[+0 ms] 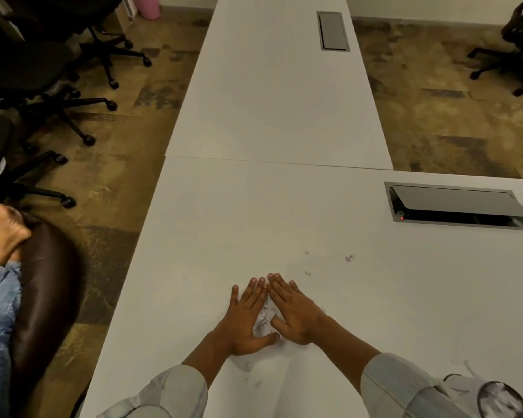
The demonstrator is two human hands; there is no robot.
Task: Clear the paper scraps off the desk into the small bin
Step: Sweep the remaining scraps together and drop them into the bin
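Observation:
Both my hands lie flat on the white desk, fingertips touching and forming a wedge. My left hand and my right hand enclose a small heap of white paper scraps between the palms. Tiny loose scraps lie beyond the fingers and to the right; more bits sit near my wrists. The small bin, dark-rimmed with white paper inside, shows at the bottom right corner, close to my right sleeve.
An open cable hatch is set in the desk at right, another hatch on the far desk. Black office chairs stand on the left floor. Another person's hand rests on a brown seat at left.

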